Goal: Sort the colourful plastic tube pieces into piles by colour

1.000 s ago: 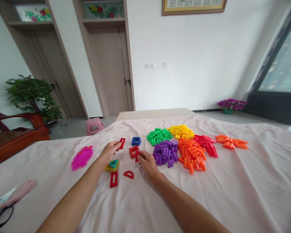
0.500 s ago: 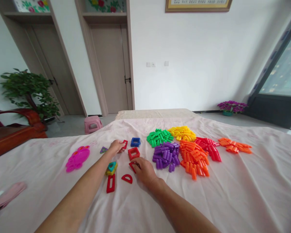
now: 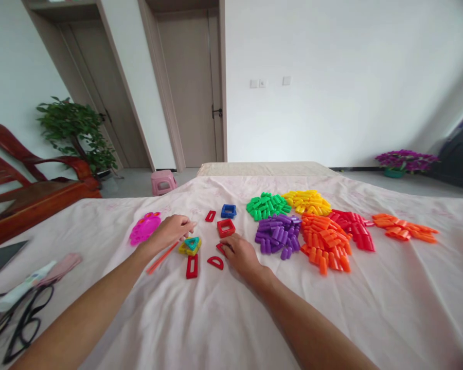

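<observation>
Since half a second ago: left hand (image 3: 173, 230) drawn back from the small red rectangular plastic frame (image 3: 210, 216), now lying free on the cloth beyond the fingertips; right hand (image 3: 242, 253) much where it was, at the red pieces.

Head view, left hand: resting knuckles-up on the pale pink bedsheet (image 3: 216, 318), fingers loosely curled and pointing toward the stacked yellow and teal triangular plastic frames (image 3: 191, 245), just beside the fingertips. Whether anything is pinched underneath, cannot tell. Thin orange plastic stick (image 3: 162, 258) lying slantwise just below the wrist. Magenta flat plastic toy shape (image 3: 144, 228) near, on the outer side of the hand.

Head view, right hand: palm down, fingers bent over a red plastic piece (image 3: 220, 247), only an edge of it showing at the fingertips; grip not clear. Red plastic half-circle frame (image 3: 215, 262) just beside the thumb side, red long rectangular plastic frame (image 3: 192, 266) farther toward the left arm. Red square plastic frame (image 3: 226, 227) just beyond the fingers, blue square plastic frame (image 3: 228, 210) beyond that. Heap of purple plastic pegs (image 3: 278, 235) near the outer side of the hand; green (image 3: 268, 205), yellow (image 3: 307, 202), orange (image 3: 326, 242) and red (image 3: 353, 229) heaps further out.
</observation>
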### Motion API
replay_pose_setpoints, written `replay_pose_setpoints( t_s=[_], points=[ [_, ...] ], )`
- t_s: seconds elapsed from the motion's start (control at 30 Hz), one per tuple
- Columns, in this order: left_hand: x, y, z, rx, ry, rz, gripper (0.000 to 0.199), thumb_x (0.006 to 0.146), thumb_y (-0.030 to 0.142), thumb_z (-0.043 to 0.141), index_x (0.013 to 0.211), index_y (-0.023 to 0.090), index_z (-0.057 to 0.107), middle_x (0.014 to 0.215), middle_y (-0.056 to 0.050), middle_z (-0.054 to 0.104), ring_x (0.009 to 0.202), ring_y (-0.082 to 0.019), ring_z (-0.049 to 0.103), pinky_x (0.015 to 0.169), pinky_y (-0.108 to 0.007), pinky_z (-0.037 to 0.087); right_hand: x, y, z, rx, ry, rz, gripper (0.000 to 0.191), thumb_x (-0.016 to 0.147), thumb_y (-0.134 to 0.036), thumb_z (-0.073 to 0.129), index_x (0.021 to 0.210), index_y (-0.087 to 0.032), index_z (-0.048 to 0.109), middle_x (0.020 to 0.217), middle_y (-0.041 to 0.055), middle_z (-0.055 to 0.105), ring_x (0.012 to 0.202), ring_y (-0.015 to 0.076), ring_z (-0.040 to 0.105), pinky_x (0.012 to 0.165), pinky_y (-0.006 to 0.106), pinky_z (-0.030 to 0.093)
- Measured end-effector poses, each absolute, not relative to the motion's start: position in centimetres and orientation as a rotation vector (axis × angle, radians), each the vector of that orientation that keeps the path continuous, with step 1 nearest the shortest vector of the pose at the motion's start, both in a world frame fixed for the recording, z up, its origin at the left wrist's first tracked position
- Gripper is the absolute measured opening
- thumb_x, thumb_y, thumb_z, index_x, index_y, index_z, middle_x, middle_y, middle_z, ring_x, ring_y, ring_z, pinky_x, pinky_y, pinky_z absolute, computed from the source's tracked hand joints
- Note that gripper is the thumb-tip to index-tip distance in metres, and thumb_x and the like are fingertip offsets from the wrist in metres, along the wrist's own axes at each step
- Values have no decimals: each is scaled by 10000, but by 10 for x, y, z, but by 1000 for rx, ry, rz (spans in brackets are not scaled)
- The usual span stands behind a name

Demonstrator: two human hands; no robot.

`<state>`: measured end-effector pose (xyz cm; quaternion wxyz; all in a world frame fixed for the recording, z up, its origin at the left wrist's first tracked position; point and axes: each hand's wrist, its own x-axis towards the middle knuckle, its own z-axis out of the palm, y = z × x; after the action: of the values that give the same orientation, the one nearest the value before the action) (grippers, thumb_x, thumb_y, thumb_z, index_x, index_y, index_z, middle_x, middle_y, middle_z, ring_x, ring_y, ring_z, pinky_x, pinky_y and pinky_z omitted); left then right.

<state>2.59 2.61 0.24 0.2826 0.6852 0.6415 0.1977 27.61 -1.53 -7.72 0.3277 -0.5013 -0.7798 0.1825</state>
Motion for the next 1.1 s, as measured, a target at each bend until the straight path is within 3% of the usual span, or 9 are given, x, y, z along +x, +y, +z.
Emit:
replay_pose_setpoints(
  t_s=[0.1, 0.2, 0.3, 0.4, 0.5, 0.63, 0.83, 1.1],
  points=[
    [33, -24, 12, 2136, 1798, 298, 396, 846, 560, 519, 687, 213, 624, 696, -42, 686, 676, -212, 635, 597, -285, 370, 276, -15, -77, -1322, -2054, 469, 185, 947, -227, 569, 997, -232, 746, 1048, 52, 722, 998, 181, 650, 878, 248, 455],
    [48, -62, 6, 2210, 1929, 195, 315, 804, 549, 593, 828, 242, 659, 803, -65, 719, 755, -253, 653, 656, -316, 374, 275, -17, -74, -1326, -2063, 464, 190, 945, -222, 565, 994, -232, 749, 1047, 55, 723, 1000, 184, 648, 875, 251, 454],
    [59, -79, -11, 2253, 1914, 155, 373, 790, 524, 631, 1040, 251, 678, 992, -132, 729, 855, -314, 671, 713, -361, 411, 275, -19, -72, -1325, -2062, 473, 195, 945, -221, 564, 994, -235, 752, 1047, 55, 722, 994, 185, 647, 872, 253, 454],
    [63, -82, -26, 2283, 1939, 138, 401, 835, 465, 592, 1165, 251, 671, 1149, -169, 687, 910, -322, 672, 744, -379, 441, 276, -20, -71, -1335, -2059, 481, 196, 943, -226, 567, 999, -243, 754, 1057, 53, 719, 980, 183, 644, 859, 254, 454],
    [59, -83, -28, 2331, 1942, 61, 359, 897, 364, 493, 1187, 250, 670, 1183, -161, 663, 914, -302, 673, 750, -373, 458, 276, -20, -71, -1328, -2064, 486, 200, 945, -231, 563, 1005, -247, 754, 1065, 52, 716, 979, 181, 641, 851, 251, 453],
    [49, -88, -22, 2387, 1886, -92, 374, 867, 229, 465, 1185, 254, 662, 1156, -139, 658, 957, -296, 673, 764, -361, 461, 276, -19, -74, -1310, -2076, 480, 204, 954, -244, 556, 1007, -244, 753, 1053, 51, 712, 984, 182, 639, 846, 250, 446],
    [42, -101, -22, 2391, 1876, -180, 323, 801, 228, 496, 1088, 252, 643, 1074, -127, 676, 929, -303, 678, 718, -345, 425, 276, -18, -75, -1301, -2086, 466, 200, 952, -235, 559, 998, -239, 753, 1036, 47, 713, 987, 182, 638, 835, 252, 437],
    [27, -60, -12, 2087, 1734, 377, 320, 684, 300, 641, 997, 278, 581, 768, 3, 701, 705, -221, 656, 613, -280, 365, 276, -20, -71, -1354, -2085, 459, 212, 941, -231, 562, 1030, -253, 753, 1056, 43, 717, 962, 182, 649, 799, 255, 435]
  ],
)
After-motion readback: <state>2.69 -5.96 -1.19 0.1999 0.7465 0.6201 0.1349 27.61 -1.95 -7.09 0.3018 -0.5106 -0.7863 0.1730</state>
